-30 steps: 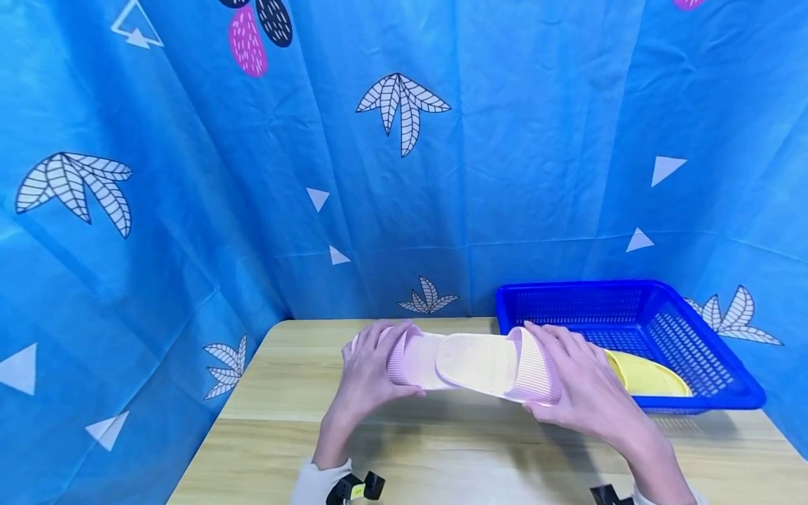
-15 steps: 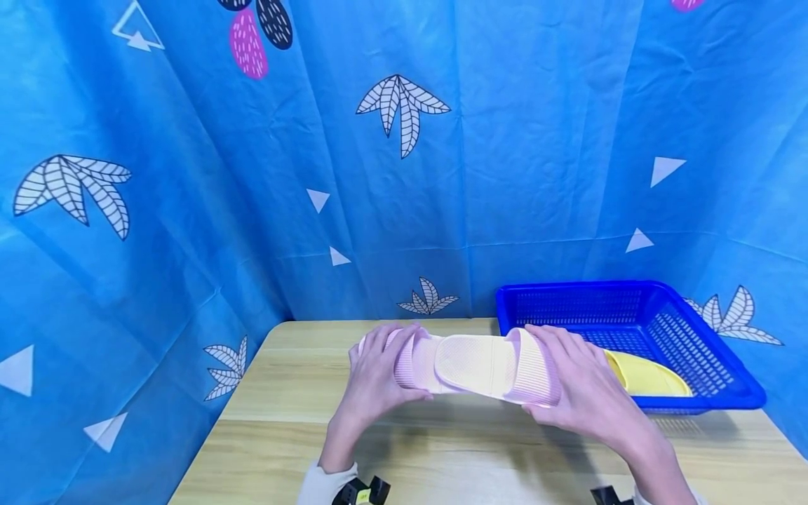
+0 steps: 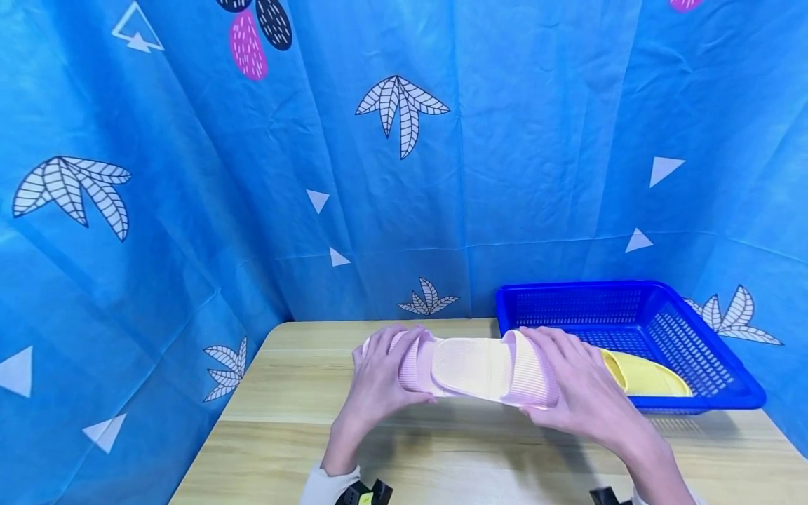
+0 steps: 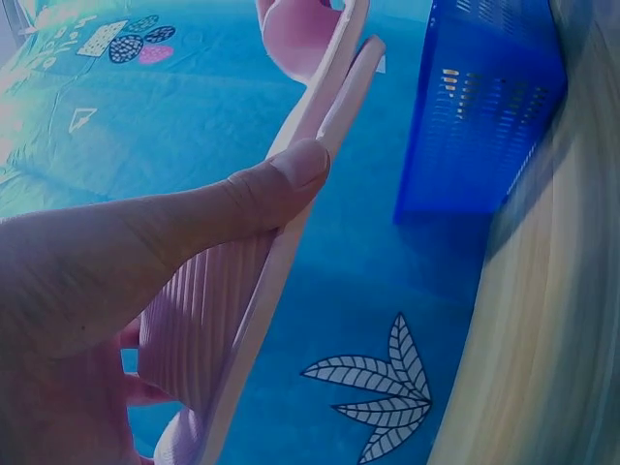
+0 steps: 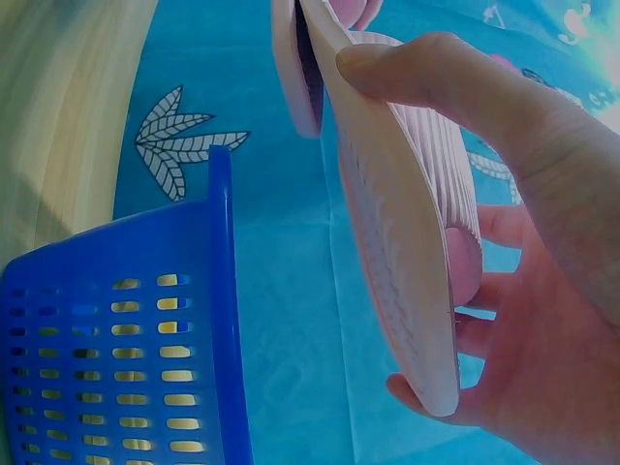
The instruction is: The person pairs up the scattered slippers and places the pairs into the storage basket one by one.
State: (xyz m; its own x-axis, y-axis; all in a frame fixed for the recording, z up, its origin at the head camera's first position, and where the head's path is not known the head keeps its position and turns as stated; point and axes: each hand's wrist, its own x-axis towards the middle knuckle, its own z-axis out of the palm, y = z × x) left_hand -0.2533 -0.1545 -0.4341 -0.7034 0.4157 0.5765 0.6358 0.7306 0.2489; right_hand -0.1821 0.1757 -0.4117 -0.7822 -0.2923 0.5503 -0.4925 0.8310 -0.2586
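Observation:
Two pale pink slide slippers are held up over the wooden table in the head view, their heel ends overlapping in the middle. My left hand (image 3: 376, 375) grips the left slipper (image 3: 424, 365) round its ribbed strap. In the left wrist view its thumb (image 4: 242, 203) presses the sole's edge. My right hand (image 3: 577, 382) holds the right slipper (image 3: 470, 368) by its strap end, thumb (image 5: 417, 76) along the sole edge in the right wrist view. The right slipper's heel lies in front of the left one's. Both toe ends are largely covered by the hands.
A blue perforated basket (image 3: 701, 404) stands at the back right of the wooden table (image 3: 284, 393), close beyond my right hand. Inside it lies a yellow slipper (image 3: 653, 379). A blue patterned curtain (image 3: 404, 210) hangs behind and to the left.
My left hand has shifted slightly right with its slipper, and my right hand slightly left with the other. The two heels overlap more than before. The basket has not moved.

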